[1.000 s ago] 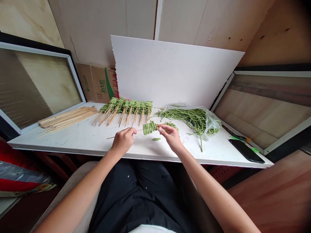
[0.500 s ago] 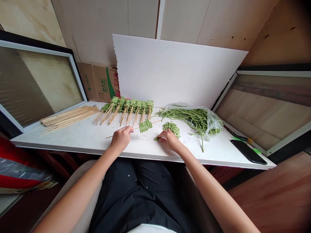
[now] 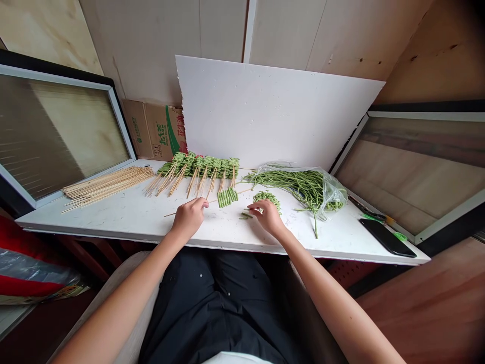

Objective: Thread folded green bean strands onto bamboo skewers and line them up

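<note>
My left hand (image 3: 190, 216) pinches the lower part of a thin bamboo skewer (image 3: 212, 201) that carries a short row of green bean pieces (image 3: 227, 196) near its far end. My right hand (image 3: 266, 214) is low over the white tabletop (image 3: 125, 217), fingertips on small cut bean pieces (image 3: 245, 216) lying loose there. Just beyond that hand sits a small heap of cut bean pieces (image 3: 271, 198). Whether the right fingers have a piece pinched is too small to tell.
Finished bean skewers (image 3: 199, 169) lie in a row at the back. A bundle of bare skewers (image 3: 104, 185) lies to the left. A plastic bag of long beans (image 3: 306, 186) sits right, a black phone (image 3: 392, 237) near the right edge. A white foam board (image 3: 273, 108) stands behind.
My right hand let go of the skewer's far end and dropped to the loose bean pieces on the table. The loaded skewer sank lower and tilted away; my left hand kept hold.
</note>
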`<state>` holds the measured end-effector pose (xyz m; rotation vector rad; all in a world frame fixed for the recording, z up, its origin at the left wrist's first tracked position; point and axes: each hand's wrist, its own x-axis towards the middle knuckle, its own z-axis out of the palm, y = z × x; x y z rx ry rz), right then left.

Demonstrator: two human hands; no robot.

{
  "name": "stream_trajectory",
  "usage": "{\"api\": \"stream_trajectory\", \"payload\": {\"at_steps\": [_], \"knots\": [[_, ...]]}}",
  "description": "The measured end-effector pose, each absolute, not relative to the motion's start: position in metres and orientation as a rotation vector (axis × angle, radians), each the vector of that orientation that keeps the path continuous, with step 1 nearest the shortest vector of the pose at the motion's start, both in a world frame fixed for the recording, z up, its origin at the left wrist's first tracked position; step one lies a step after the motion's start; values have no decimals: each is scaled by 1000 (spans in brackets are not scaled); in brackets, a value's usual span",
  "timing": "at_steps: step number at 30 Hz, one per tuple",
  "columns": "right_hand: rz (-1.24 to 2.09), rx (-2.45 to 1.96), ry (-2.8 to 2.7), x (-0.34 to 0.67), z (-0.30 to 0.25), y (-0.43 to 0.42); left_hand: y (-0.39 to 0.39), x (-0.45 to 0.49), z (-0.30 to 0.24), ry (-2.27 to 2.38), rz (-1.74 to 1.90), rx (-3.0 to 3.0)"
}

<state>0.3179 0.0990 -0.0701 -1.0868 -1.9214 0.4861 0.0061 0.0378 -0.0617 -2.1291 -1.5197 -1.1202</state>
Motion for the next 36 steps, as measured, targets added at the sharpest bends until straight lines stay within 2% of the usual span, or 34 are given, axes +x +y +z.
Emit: {"api": "stream_trajectory", "payload": {"at_steps": [6, 9, 36], "knots": [[1227, -841, -1365, 321, -47, 96, 35, 7, -57, -1488, -1152, -2125], [1385, -726, -1261, 320, -34, 87, 34, 9, -56, -1455, -1160, -2151], [1293, -748, -1266, 320, -28, 82, 32, 12, -56, -1404, -1116, -2170]]}}
